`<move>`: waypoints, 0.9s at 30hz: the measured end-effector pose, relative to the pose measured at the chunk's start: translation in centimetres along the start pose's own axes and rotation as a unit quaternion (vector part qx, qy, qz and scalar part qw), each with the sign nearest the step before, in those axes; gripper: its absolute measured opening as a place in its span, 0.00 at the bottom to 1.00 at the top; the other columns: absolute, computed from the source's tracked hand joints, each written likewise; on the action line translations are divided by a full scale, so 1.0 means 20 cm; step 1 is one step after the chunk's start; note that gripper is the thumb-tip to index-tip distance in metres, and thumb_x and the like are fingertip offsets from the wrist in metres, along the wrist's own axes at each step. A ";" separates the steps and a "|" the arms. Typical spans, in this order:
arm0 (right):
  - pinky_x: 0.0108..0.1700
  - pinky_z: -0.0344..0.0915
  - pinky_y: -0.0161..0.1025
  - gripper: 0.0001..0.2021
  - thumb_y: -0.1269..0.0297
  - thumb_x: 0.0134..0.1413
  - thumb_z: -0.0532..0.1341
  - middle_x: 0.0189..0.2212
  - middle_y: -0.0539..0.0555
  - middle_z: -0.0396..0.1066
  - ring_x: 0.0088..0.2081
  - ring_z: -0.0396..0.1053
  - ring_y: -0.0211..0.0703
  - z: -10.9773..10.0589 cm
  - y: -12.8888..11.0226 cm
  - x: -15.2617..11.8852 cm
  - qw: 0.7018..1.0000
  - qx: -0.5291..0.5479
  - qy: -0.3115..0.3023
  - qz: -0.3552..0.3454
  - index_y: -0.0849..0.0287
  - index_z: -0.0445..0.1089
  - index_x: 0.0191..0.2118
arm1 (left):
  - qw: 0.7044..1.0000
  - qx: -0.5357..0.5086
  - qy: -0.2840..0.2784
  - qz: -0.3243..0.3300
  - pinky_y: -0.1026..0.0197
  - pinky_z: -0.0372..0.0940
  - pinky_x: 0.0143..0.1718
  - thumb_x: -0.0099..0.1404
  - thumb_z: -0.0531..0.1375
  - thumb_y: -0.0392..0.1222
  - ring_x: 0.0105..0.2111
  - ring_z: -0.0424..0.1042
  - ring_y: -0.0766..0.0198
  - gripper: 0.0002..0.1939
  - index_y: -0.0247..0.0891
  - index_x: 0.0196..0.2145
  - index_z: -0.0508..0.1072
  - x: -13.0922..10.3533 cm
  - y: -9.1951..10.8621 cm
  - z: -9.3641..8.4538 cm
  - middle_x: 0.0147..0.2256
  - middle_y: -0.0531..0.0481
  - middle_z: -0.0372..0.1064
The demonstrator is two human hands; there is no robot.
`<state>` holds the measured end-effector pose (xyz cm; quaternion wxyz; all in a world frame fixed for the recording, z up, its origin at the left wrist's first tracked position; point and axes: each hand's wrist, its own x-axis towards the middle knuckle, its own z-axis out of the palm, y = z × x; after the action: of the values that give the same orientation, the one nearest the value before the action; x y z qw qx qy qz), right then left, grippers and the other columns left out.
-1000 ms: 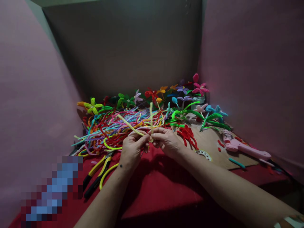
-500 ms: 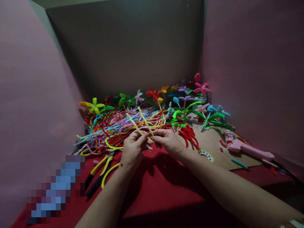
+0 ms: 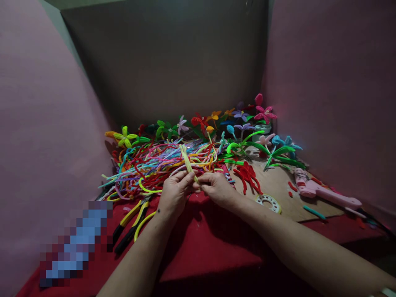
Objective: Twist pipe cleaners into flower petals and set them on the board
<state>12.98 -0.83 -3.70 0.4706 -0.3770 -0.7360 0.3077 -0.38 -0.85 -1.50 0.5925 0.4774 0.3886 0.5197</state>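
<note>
Pale yellow pipe cleaners (image 3: 186, 159) stand up from between my fingertips, lying close together side by side. My left hand (image 3: 175, 192) pinches their lower end between thumb and fingers. My right hand (image 3: 217, 187) is closed at the same spot, its thumb and forefinger on the lower end too; the exact grip is partly hidden by the fingers. Just behind the hands spreads a tangled heap of coloured pipe cleaners (image 3: 154, 165). A red pipe-cleaner flower piece (image 3: 246, 175) lies to the right of my right hand.
Yellow-and-black pliers (image 3: 131, 227) lie left of my left forearm on the red cloth (image 3: 213, 255). At the right, a pink glue gun (image 3: 324, 194) and a round white-and-yellow ring (image 3: 268, 203) lie on a cardboard sheet (image 3: 287, 212). Pipe-cleaner flowers (image 3: 265, 114) stand along the back.
The two pale yellow strands stood apart in a V; now they lie together as one narrow bundle. Both hands stay close together, and the view has shifted slightly.
</note>
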 end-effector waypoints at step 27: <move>0.16 0.47 0.30 0.10 0.66 0.30 0.69 0.14 0.49 0.65 0.14 0.55 0.29 -0.02 -0.02 0.00 0.898 0.371 -0.001 0.237 0.66 0.74 0.24 | 0.997 -0.043 0.025 0.064 0.67 0.64 0.22 0.50 0.64 0.40 0.20 0.68 0.69 0.11 0.33 0.30 0.69 -0.02 0.02 0.03 0.20 0.54 0.67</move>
<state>13.28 -0.99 -3.16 0.4887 -0.3384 -0.4577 0.6612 0.10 -1.32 -1.05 0.5683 0.4617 0.3495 0.5846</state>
